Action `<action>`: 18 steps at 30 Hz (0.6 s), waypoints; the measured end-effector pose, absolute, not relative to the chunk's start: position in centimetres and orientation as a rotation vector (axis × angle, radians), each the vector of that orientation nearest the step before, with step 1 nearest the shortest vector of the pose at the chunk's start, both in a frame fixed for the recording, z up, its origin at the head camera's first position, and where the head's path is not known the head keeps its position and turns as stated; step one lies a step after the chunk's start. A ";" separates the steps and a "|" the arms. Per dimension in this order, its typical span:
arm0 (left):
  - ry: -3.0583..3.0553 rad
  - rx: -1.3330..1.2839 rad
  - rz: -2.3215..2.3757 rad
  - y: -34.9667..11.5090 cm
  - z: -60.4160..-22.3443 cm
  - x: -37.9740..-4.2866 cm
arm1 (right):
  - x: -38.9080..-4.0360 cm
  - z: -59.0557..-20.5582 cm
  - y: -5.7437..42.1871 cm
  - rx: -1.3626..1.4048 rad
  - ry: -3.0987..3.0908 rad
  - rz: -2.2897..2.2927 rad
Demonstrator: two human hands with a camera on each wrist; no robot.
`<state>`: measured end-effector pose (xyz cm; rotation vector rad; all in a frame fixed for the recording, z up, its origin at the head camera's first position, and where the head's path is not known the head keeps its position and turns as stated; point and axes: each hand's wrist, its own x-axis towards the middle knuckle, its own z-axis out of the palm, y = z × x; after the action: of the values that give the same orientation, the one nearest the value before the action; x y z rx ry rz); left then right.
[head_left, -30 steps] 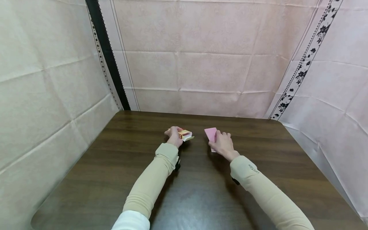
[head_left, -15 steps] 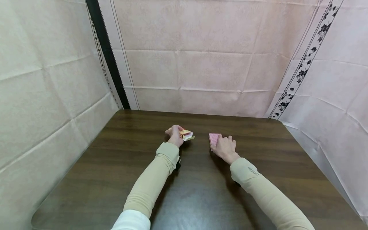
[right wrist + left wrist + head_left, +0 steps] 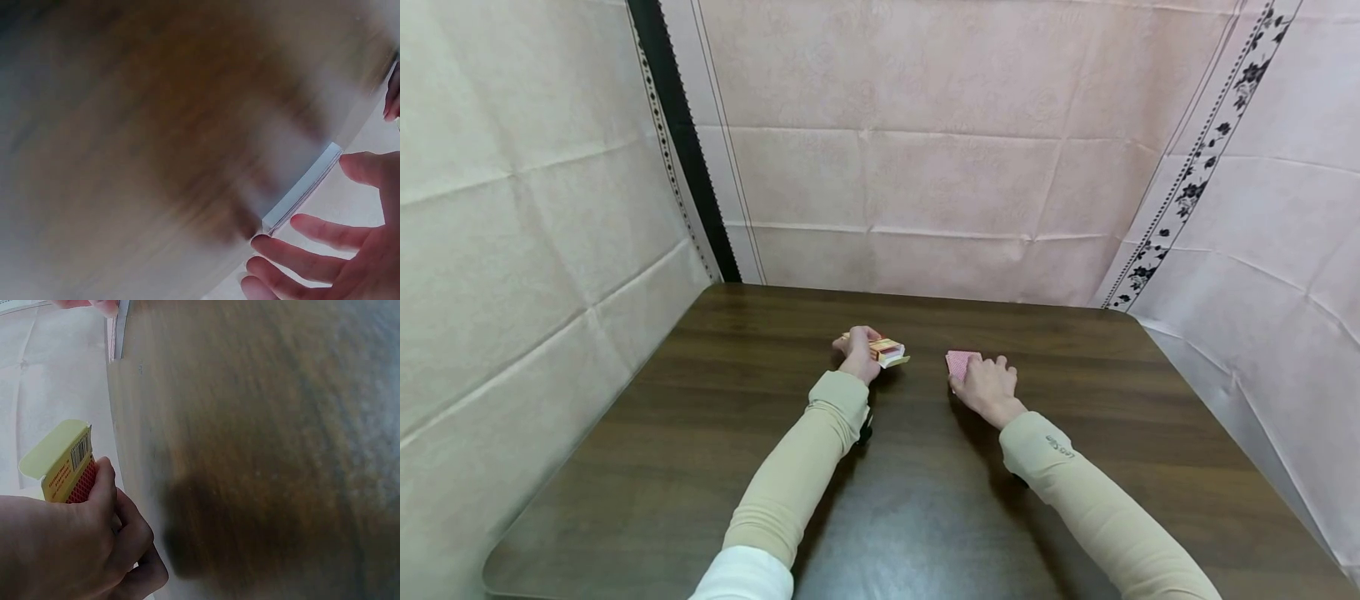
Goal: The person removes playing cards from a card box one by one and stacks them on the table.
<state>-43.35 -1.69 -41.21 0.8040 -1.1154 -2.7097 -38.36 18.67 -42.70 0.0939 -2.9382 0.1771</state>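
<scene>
My left hand (image 3: 856,354) grips a yellow and red card box (image 3: 886,350) above the table. In the left wrist view, the box (image 3: 65,464) has its end flap standing open, with a barcode on one side. A pink-backed deck of playing cards (image 3: 960,364) lies at or close to the tabletop, right of the box. My right hand (image 3: 990,388) holds that deck from above. The right wrist view shows the thumb at one end of the deck (image 3: 304,187) and a finger at the other, the white bottom side facing the table. The palm-side part of the deck is hidden in the head view.
The dark wooden table (image 3: 880,517) reaches back to a pale cloth wall (image 3: 940,192). Similar cloth sheets hang at left (image 3: 512,250) and right (image 3: 1270,275), with black trim and a floral border in the corners.
The deck has shifted slightly right and been lowered from a tilted pose to nearly flat, my right hand moving with it. My left hand and the box have hardly moved.
</scene>
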 end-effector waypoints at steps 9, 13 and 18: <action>-1.120 0.822 -2.747 -1.5 -41.0 -43.0 | -38.1 -40.9 17.2 0.472 -2.834 0.310; -1.096 0.783 -2.779 -1.2 -40.8 -42.9 | -38.0 -40.2 15.6 0.770 -2.780 0.384; -1.091 0.737 -2.809 -0.8 -40.8 -42.8 | -38.2 -40.3 14.1 0.862 -2.853 0.425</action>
<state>-42.76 -0.77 -40.77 0.7375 -1.0912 -2.8092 -38.17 14.13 -40.33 0.8619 -2.8533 0.4249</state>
